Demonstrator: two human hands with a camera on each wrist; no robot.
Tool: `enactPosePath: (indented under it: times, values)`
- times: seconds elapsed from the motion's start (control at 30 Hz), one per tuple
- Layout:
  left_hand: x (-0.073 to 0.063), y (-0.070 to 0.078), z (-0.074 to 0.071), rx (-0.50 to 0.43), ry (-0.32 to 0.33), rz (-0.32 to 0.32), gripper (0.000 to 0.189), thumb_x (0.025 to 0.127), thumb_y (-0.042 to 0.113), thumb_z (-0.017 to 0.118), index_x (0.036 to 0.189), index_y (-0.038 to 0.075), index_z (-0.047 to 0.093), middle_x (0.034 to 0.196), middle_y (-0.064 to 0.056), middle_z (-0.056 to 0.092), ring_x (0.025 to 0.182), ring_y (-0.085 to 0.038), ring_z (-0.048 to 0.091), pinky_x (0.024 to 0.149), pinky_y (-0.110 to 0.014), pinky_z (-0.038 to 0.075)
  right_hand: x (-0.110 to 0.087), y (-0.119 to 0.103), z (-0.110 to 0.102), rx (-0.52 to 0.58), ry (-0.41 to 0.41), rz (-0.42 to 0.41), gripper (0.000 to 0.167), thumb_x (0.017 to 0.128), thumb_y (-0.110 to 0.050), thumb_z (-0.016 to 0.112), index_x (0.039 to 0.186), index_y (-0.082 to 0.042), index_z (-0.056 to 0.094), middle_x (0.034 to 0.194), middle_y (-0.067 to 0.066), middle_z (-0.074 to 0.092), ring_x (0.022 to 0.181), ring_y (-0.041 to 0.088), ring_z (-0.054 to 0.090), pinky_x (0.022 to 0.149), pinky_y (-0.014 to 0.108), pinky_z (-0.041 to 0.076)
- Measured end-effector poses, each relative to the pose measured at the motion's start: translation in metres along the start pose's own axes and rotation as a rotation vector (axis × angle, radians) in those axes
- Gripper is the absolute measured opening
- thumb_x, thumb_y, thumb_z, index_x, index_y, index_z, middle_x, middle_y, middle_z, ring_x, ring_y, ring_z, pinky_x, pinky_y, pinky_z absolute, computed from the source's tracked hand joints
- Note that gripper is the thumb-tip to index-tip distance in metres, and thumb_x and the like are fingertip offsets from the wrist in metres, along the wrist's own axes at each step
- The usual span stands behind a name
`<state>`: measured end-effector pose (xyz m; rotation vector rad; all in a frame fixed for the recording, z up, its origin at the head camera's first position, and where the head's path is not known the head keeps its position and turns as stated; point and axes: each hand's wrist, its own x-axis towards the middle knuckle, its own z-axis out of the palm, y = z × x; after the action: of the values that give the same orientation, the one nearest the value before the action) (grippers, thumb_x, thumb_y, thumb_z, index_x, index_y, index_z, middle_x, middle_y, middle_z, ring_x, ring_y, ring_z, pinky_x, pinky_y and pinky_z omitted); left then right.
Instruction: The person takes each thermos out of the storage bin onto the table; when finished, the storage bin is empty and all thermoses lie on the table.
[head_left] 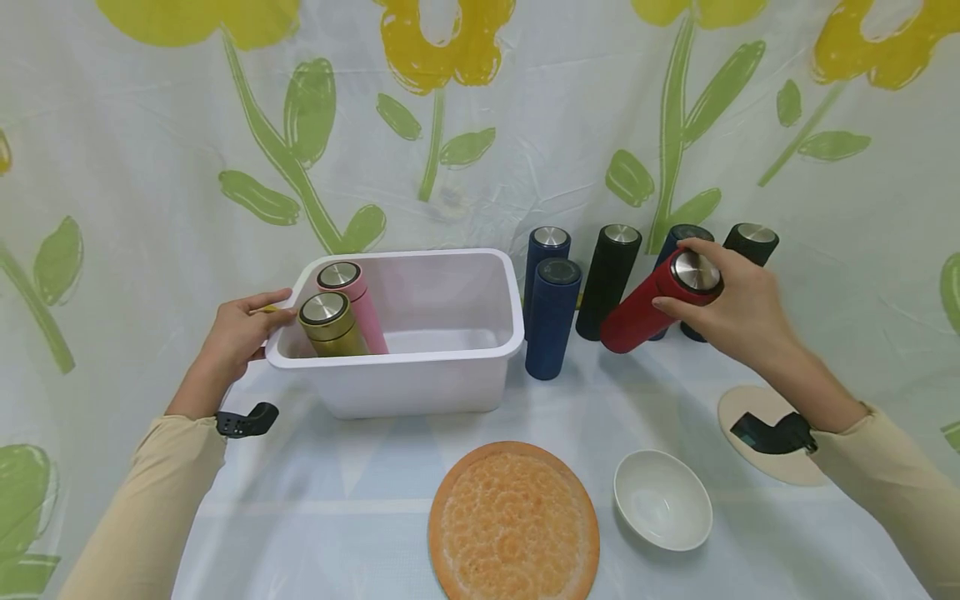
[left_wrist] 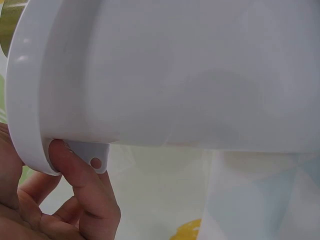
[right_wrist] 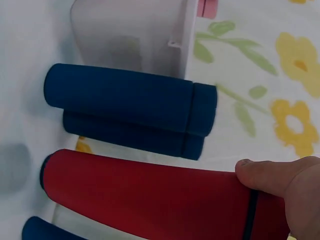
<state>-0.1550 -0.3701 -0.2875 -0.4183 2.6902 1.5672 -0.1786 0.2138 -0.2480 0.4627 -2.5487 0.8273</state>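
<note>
My left hand point(head_left: 238, 333) grips the left rim of a white plastic bin point(head_left: 420, 385); in the left wrist view, a finger point(left_wrist: 82, 175) curls under its lip. Inside the bin, at its left end, stand a gold thermos point(head_left: 333, 333) and a pink thermos point(head_left: 366, 312). To the right of the bin, my right hand point(head_left: 746, 304) holds a red thermos point(head_left: 648, 304) near its silver lid. The red thermos is tilted, its base pointing down and left. It partly hides a blue thermos point(head_left: 688, 232) behind it.
Between bin and right hand stand two blue thermoses, one in front point(head_left: 552, 329) and one behind point(head_left: 546, 250), and a black thermos point(head_left: 611, 279). Another dark thermos point(head_left: 752, 242) is behind the right hand. Nearer lie a round bread-patterned mat point(head_left: 515, 525), a white bowl point(head_left: 663, 500) and a beige disc point(head_left: 787, 467).
</note>
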Motion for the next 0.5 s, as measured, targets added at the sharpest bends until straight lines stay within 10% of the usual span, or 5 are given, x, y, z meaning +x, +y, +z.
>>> enactPosePath:
  times: [0.5]
  values:
    - [0.002,-0.002,0.000,-0.006,0.007,-0.001,0.058,0.102,0.027,0.056,0.155,0.013,0.036,0.148,-0.029,0.041,0.123,-0.040,0.047,0.068,-0.024,0.054,0.021,0.015,0.034,0.030,-0.225,0.080,0.063,0.084,-0.018,0.081,0.138,-0.002,0.051,0.124,0.027,0.059,0.110,0.047,0.057,0.082,0.061,0.052]
